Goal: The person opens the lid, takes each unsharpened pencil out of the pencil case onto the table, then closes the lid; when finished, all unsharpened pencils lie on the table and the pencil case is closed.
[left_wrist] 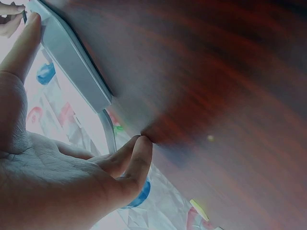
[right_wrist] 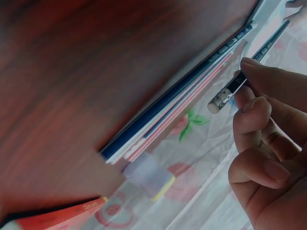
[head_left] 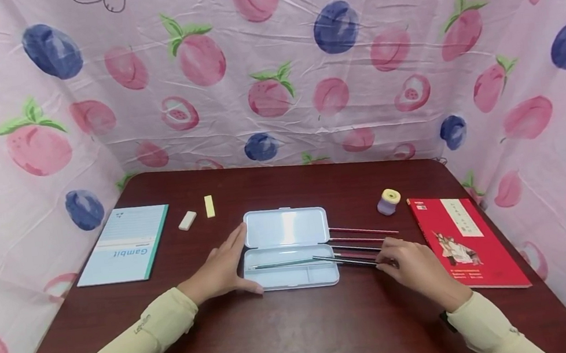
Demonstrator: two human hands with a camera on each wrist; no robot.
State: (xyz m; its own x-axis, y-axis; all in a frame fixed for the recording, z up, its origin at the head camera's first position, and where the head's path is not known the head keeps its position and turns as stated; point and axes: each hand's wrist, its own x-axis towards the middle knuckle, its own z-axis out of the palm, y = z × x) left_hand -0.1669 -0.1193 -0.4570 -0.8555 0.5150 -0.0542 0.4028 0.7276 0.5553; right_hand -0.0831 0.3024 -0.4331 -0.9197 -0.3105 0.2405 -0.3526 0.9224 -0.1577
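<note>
A light-blue pencil case (head_left: 263, 231) lies unfolded on the table, its lid side at the back. One green pencil (head_left: 282, 264) rests inside the front half. My left hand (head_left: 220, 268) is at the case's left side, thumb near the front corner and straight fingers by the lid. Between thumb and fingers, my right hand (head_left: 409, 264) pinches a dark pencil (right_wrist: 235, 86) near its eraser end; the other end reaches over the case's right part. Several more pencils (right_wrist: 177, 96), dark and red, lie side by side on the table, right of the case.
A purple and yellow sharpener-like item (head_left: 388, 202) stands behind the right hand. A red book (head_left: 471, 242) lies at the right, a light-blue notebook (head_left: 125, 247) at the left. A white eraser (head_left: 187, 220) and a yellow strip (head_left: 209, 206) lie behind the left hand.
</note>
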